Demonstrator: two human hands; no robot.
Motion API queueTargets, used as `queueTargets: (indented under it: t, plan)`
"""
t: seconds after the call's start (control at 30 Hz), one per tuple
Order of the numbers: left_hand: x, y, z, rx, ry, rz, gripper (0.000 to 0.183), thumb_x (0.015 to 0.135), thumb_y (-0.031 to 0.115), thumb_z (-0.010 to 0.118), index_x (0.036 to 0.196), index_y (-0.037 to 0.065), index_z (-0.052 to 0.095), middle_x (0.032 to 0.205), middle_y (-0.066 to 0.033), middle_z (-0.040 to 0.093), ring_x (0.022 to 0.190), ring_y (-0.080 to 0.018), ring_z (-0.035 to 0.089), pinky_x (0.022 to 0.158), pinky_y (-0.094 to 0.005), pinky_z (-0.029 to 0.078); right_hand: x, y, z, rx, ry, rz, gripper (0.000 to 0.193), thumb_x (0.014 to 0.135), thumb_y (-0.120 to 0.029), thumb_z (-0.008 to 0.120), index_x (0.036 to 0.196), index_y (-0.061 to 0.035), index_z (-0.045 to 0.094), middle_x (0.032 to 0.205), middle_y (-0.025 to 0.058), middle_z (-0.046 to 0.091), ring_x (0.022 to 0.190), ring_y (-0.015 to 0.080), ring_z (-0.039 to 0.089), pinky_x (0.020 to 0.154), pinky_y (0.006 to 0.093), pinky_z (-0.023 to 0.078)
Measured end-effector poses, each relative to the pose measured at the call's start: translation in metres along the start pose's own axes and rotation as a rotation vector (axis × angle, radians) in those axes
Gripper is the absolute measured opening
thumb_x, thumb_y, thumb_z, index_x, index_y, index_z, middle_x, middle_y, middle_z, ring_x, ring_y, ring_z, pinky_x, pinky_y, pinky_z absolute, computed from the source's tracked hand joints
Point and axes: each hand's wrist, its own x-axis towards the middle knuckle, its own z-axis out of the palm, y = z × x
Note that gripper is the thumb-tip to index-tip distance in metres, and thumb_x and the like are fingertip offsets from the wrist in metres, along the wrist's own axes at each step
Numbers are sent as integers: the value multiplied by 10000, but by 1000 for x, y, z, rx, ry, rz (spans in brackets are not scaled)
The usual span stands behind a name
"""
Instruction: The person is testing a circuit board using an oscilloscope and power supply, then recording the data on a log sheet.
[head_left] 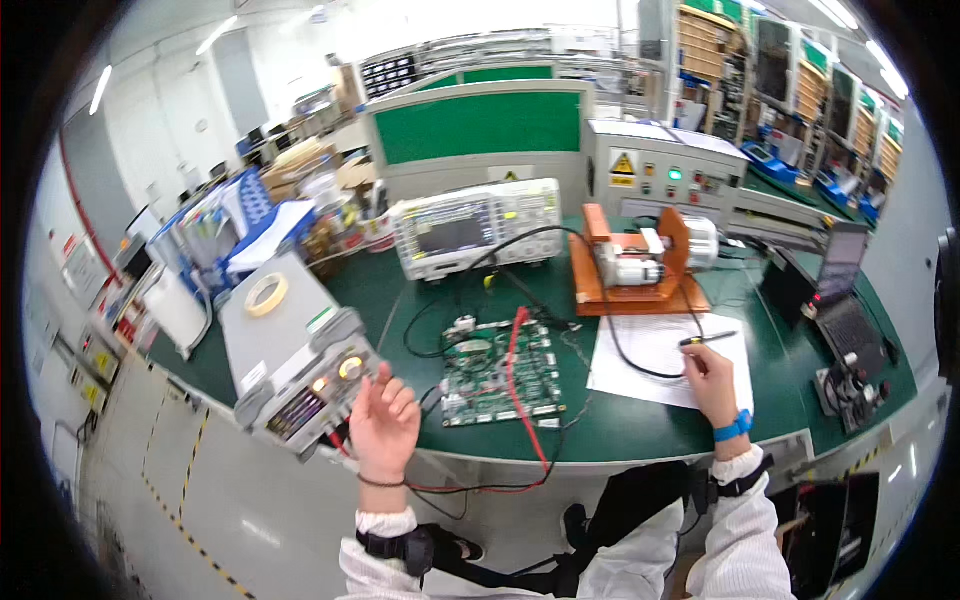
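1. Head view, far left: the power supply (262, 338) is standing at the bench edge, carrying a tape roll (266, 295) on top. Its front panel is glowing around the knob (350, 368).
2. The left hand (387, 425) is hovering just beside the knob, its fingers loosely curled and partly spread. Whether a fingertip is touching the knob, the view is not showing. For good control, the fingertips should be meeting the knob squarely, and the eyes should be checking the display.
3. A black lead (382, 484) is crossing the left wrist. It is probably risking a snag; the wrist should be staying clear of it.
4. The oscilloscope (455, 235) is standing behind the board (475, 378), which is lying flat on the bench (610, 440), between the hands. A red lead (511, 372) is running across the board and should be lying slack, without pulling.
5. The motor rig (638, 272) is standing behind the paper (655, 345).
6. The right hand (711, 385) is pinching a black pen-like tool (708, 339) above the paper; probe or pen, one is not able to tell. Its tip should be pointing away from the board's bare contacts.
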Motion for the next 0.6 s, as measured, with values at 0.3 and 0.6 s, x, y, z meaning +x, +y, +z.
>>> queueTargets:
  t: [0.3,0.6]
  plan:
    - [-15,-58,20,1529,-9,326,151,1029,149,417,1102,40,493,751,-39,537,659,-86,490,610,-224,418,32,-45,-56,-15,-31,-22,165,841,-26,636,997,12,672,765,96,664,630,139,589,581,260,473]
    - [58,-77,10,2091,-263,338,268,857,-42,503,1119,3,534,972,-129,655,950,-309,608,856,-395,462,78,-48,-29,167,101,-96,108,898,-39,617,975,23,661,723,24,626,614,59,531,539,216,413]
